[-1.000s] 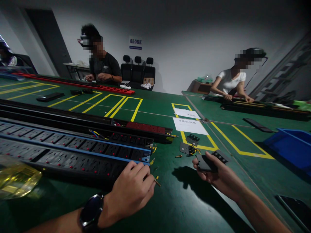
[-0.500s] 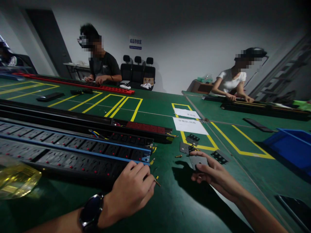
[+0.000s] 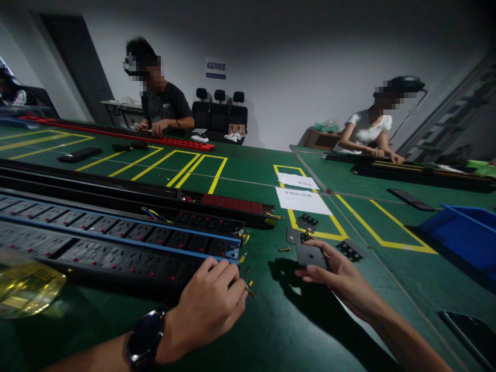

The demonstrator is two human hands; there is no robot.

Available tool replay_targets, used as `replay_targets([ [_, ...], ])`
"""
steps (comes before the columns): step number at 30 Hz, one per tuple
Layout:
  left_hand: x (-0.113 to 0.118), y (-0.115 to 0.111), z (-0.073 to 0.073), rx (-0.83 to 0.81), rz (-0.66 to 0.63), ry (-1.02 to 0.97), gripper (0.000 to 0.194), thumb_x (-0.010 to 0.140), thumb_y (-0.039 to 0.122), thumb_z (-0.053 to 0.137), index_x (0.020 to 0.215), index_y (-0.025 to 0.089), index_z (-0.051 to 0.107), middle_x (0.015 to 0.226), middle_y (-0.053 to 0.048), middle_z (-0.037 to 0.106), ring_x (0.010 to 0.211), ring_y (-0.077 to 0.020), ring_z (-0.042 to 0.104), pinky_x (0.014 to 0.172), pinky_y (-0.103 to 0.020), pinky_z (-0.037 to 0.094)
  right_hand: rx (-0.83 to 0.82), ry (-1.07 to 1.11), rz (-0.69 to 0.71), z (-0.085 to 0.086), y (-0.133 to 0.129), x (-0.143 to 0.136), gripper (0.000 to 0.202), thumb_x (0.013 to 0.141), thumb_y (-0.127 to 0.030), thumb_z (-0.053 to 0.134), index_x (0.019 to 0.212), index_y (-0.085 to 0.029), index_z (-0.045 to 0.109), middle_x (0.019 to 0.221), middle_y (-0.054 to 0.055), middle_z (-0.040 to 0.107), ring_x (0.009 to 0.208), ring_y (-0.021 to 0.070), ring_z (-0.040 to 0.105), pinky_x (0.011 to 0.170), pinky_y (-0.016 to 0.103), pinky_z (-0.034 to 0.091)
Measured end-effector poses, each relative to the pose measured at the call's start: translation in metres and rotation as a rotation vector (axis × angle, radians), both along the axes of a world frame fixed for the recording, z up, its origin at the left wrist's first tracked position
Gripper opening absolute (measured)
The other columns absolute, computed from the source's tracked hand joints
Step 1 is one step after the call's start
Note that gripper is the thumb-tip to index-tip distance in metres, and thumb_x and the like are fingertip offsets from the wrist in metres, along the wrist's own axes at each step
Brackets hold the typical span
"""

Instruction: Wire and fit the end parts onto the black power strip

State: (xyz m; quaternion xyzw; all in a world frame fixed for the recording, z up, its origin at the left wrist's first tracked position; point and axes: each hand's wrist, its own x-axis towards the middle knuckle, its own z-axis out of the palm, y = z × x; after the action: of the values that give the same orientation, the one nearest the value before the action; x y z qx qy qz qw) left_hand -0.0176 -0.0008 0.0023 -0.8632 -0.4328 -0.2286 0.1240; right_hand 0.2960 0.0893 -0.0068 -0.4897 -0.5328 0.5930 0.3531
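Observation:
My left hand [image 3: 215,302], with a watch on the wrist, has its fingers curled at the near right end of the black socket strip [image 3: 127,261]. A small screw [image 3: 251,292] sticks out by its fingertips. My right hand [image 3: 335,274] pinches a flat grey metal plate [image 3: 311,256] between thumb and fingers, above the green table. Just behind that plate lie another grey plate [image 3: 293,235] and a black bracket with holes [image 3: 309,221]. A second black bracket [image 3: 351,250] is right of my right hand. One brass screw [image 3: 284,249] lies left of the held plate.
Further strips with blue edges [image 3: 155,235] and a dark red strip [image 3: 232,203] stretch left. Paper sheets [image 3: 303,201] lie ahead. A blue bin [image 3: 461,237] and a phone [image 3: 470,336] are right, a yellow roll [image 3: 33,289] left. Two people work across the table.
My right hand has shifted the grey plate slightly left and turned it, so its face shows more, and the fingers have straightened somewhat. My left hand has stayed in place.

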Motion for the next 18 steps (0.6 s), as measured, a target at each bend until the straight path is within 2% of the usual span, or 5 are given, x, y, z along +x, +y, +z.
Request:
replay_targets([
  [2,0.0,0.0,0.0,0.003,-0.004,0.001,0.011,0.097,0.024,0.059,0.086,0.022,0.061,0.085,-0.001,0.063,0.081,-0.0209,0.053,0.076,-0.037,0.032,0.013,-0.033,0.0,0.001,0.0,0.001,0.067,0.073,-0.052,0.088,0.129,-0.027,0.064,0.114,0.01,0.074,0.098,0.0317,0.076,0.084,0.043,0.064],
  [5,0.0,0.001,0.0,0.008,-0.009,0.0,0.012,0.097,0.024,0.058,0.086,0.022,0.061,0.084,-0.001,0.063,0.08,-0.0209,0.053,0.076,-0.037,0.031,0.102,-0.164,0.039,0.003,0.001,0.003,0.058,0.073,-0.056,0.085,0.12,-0.025,0.07,0.103,0.009,0.077,0.091,0.0306,0.075,0.078,0.042,0.063],
  [9,0.0,0.001,-0.001,0.011,-0.006,-0.001,0.013,0.097,0.025,0.057,0.085,0.022,0.061,0.084,-0.001,0.063,0.08,-0.0209,0.053,0.075,-0.037,0.031,0.361,-0.389,0.163,0.005,0.001,0.0,0.04,0.081,-0.055,0.075,0.106,-0.024,0.078,0.097,0.01,0.078,0.084,0.0295,0.073,0.077,0.042,0.062],
  [13,0.0,0.001,-0.001,0.011,-0.003,0.005,0.014,0.098,0.025,0.057,0.085,0.022,0.062,0.084,-0.001,0.062,0.08,-0.0206,0.053,0.075,-0.037,0.032,0.589,-0.555,0.263,0.0,-0.003,-0.007,0.031,0.089,-0.043,0.065,0.114,-0.027,0.076,0.106,0.01,0.078,0.094,0.0294,0.074,0.087,0.044,0.061],
  [18,0.0,0.001,-0.002,0.012,-0.008,0.003,0.014,0.098,0.025,0.057,0.085,0.022,0.062,0.084,-0.001,0.062,0.08,-0.021,0.053,0.075,-0.037,0.032,0.665,-0.634,0.375,-0.008,-0.008,-0.013,0.042,0.095,-0.031,0.055,0.135,-0.029,0.068,0.124,0.01,0.075,0.108,0.0281,0.073,0.095,0.043,0.058],
])
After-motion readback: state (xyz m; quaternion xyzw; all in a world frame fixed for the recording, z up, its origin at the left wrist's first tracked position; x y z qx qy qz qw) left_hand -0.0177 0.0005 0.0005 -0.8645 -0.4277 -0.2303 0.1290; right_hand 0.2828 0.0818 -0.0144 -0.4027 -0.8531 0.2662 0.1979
